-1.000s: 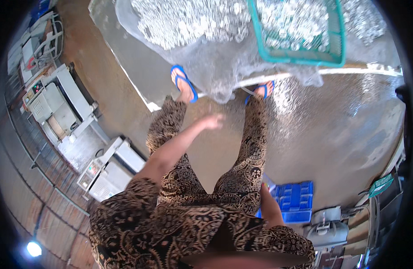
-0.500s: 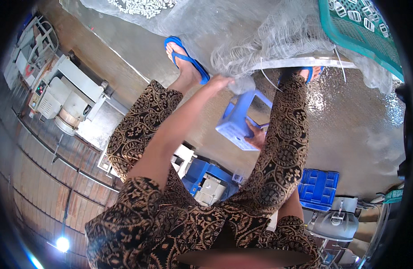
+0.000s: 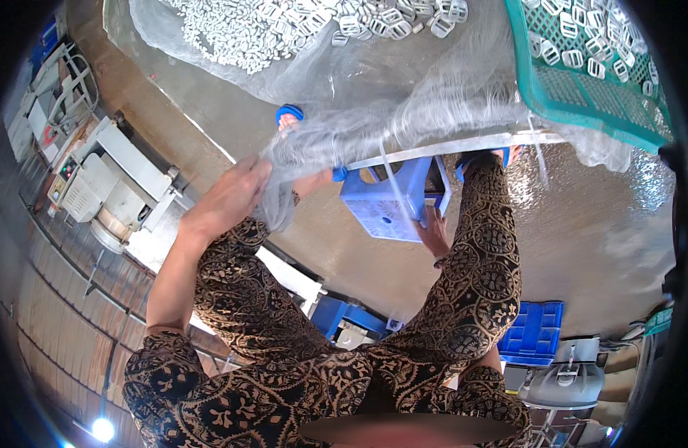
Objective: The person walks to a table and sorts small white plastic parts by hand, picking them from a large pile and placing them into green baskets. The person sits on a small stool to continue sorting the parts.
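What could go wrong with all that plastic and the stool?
The left hand grips the plastic sheet, so a hard tug might scatter the small loose pieces lying on it. The right hand holds the stool close to that sheet, so a leg could snag it. And the floor looks wet and shiny, so feet or stool might slip.

The person's left forearm (image 3: 176,276) slants far and rightward, the left hand (image 3: 235,190) curled in a grip; the right hand (image 3: 435,233), likewise gripping, emerges beside the right leg (image 3: 478,231).
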Motion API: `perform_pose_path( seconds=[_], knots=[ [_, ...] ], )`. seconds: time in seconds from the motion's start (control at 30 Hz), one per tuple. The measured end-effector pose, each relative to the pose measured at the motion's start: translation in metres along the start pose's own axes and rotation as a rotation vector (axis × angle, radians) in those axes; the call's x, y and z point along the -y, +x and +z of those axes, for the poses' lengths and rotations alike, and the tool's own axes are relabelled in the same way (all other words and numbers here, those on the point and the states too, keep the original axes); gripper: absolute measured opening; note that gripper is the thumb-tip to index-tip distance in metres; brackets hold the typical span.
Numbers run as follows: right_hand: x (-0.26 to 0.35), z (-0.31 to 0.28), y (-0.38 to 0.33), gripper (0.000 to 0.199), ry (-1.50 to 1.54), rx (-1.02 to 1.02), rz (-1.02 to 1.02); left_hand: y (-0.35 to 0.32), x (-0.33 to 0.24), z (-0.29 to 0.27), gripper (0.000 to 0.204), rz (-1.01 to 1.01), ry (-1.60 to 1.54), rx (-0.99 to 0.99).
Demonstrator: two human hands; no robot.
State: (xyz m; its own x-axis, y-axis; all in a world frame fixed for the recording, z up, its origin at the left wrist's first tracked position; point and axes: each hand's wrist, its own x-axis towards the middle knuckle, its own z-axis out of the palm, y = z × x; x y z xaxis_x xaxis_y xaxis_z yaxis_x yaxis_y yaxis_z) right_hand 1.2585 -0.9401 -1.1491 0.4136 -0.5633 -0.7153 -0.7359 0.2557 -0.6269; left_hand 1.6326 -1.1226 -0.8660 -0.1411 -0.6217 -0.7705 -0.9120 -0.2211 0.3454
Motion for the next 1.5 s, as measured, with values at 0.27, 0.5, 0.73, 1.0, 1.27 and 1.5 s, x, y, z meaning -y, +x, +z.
perform_pose_path(
  seconds=[0.27,0.5,0.73,1.0,1.27,1.5],
  knots=[
    [0.111,-0.214,-0.081,0.066,1.424,-0.224,0.408,0.025,0.041,-0.075,0.016,-0.008,-0.14,0.31],
    [0.163,-0.317,-0.147,0.067,0.35,-0.273,-0.04,-0.041,0.085,-0.052,0.034,-0.013,-0.37,0.213],
    [0.153,-0.207,-0.188,0.061,-0.162,-0.958,0.411,-0.144,0.145,0.063,0.051,0.206,-0.221,-0.041],
    [0.124,-0.146,-0.214,0.068,-0.21,-1.322,-0.112,-0.147,0.095,0.151,0.049,0.718,0.386,-0.045],
    [0.03,0.023,-0.301,0.044,1.09,-0.883,-0.646,-0.137,0.074,0.141,0.027,0.363,1.192,-0.255],
    [0.019,0.021,-0.301,0.019,0.981,-1.169,-0.728,-0.094,0.012,0.12,0.018,0.337,1.274,-0.508]
  ],
)
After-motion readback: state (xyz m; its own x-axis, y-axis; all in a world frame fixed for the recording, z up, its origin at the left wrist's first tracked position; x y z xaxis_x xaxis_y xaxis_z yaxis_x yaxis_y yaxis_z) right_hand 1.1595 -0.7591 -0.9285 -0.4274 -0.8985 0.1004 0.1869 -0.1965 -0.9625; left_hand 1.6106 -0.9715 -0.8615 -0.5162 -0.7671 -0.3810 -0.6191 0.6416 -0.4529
